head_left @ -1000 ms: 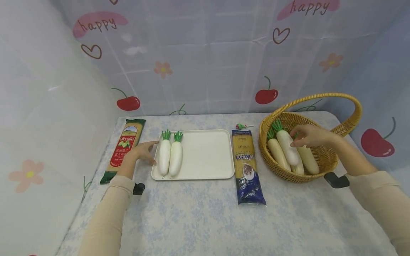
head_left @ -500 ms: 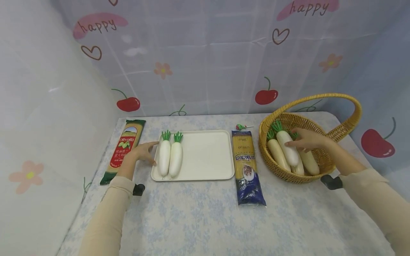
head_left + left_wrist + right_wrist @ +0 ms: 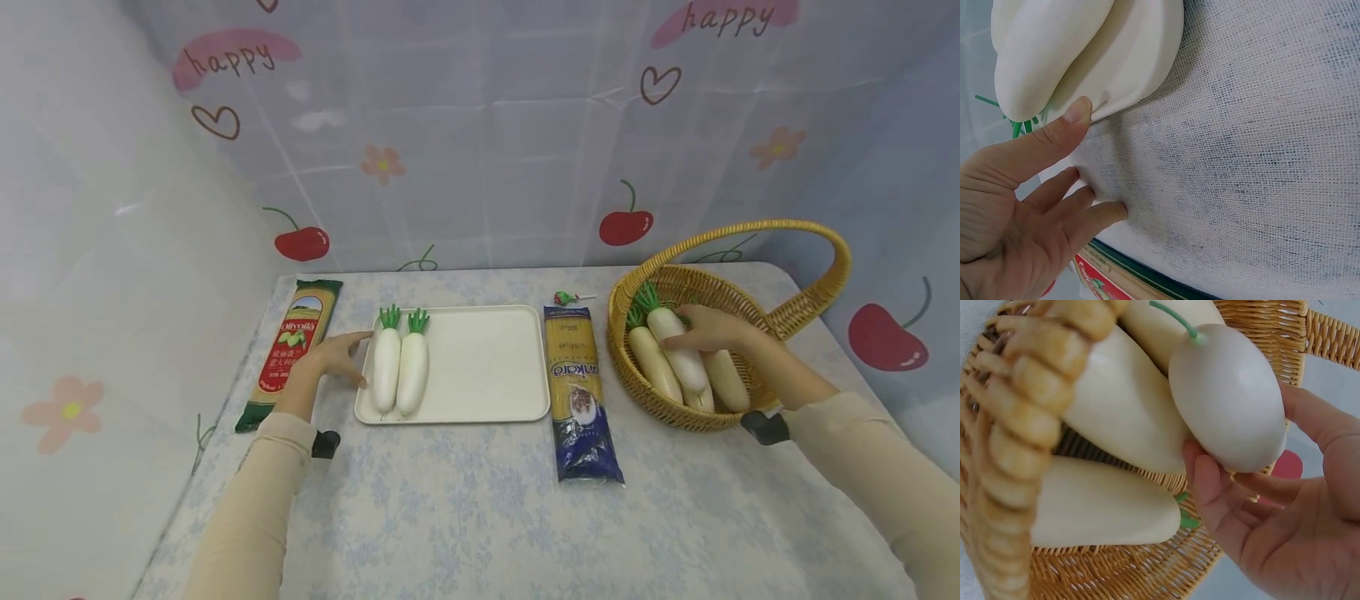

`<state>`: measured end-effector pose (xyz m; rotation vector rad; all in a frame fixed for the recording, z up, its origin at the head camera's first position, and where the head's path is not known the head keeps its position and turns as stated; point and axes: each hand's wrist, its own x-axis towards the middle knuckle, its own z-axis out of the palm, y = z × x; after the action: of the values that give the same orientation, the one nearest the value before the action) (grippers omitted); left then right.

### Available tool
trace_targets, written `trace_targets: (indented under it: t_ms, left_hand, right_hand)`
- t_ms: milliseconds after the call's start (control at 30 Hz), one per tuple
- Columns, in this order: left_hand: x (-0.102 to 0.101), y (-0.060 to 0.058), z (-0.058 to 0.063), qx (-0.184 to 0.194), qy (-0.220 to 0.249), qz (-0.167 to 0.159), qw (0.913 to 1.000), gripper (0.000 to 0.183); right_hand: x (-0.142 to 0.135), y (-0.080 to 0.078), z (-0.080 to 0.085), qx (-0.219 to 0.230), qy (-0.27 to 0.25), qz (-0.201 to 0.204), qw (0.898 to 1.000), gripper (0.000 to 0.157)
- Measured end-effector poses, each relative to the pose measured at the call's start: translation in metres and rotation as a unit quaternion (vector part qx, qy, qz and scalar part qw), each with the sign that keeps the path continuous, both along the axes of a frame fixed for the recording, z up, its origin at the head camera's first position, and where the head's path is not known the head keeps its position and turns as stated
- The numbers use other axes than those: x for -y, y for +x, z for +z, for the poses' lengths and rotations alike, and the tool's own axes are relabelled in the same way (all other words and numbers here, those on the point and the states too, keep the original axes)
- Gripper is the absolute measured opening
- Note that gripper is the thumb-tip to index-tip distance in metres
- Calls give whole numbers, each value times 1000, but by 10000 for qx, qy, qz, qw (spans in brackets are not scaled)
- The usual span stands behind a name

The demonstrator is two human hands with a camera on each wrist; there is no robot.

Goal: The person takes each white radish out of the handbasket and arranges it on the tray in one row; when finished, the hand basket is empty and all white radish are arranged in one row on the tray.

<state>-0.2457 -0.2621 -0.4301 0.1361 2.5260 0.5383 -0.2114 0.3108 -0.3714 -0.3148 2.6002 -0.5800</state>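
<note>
In the right wrist view my right hand (image 3: 1297,512) holds a white radish (image 3: 1229,394), thumb on one side and curled fingers on the other. This radish lies on top of several others inside the wicker basket (image 3: 626,379), its green leaves (image 3: 647,296) towards the back. My left hand (image 3: 333,357) is beside the cream tray (image 3: 487,367), fingers spread and holding nothing. Its thumb (image 3: 1077,111) is at the tray's rim, the other fingertips near the cloth. Two white radishes, one left (image 3: 386,371) and one right (image 3: 412,375), lie side by side on the tray.
A red and green pasta packet (image 3: 288,354) lies left of the tray, by the left forearm. Between tray and basket is a blue and yellow pasta packet (image 3: 581,392), with a lollipop (image 3: 566,297) behind it. The basket's tall handle (image 3: 750,227) arches over its back.
My right hand has moved left and slightly down onto the top radish in the basket and now grips it; that radish has shifted slightly. The left hand stays in place.
</note>
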Motion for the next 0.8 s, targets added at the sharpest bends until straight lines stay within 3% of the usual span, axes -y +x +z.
trace_targets:
  t_ms: [500,800]
  left_hand:
    - [0,2,2,-2,6,-33,10000,97]
    - [0,1,2,23,36,-21,10000,98]
  right_hand:
    - [2,0,2,250,-166,-650,9974,83]
    - [-13,9,7,224,-842,-757,9933,78]
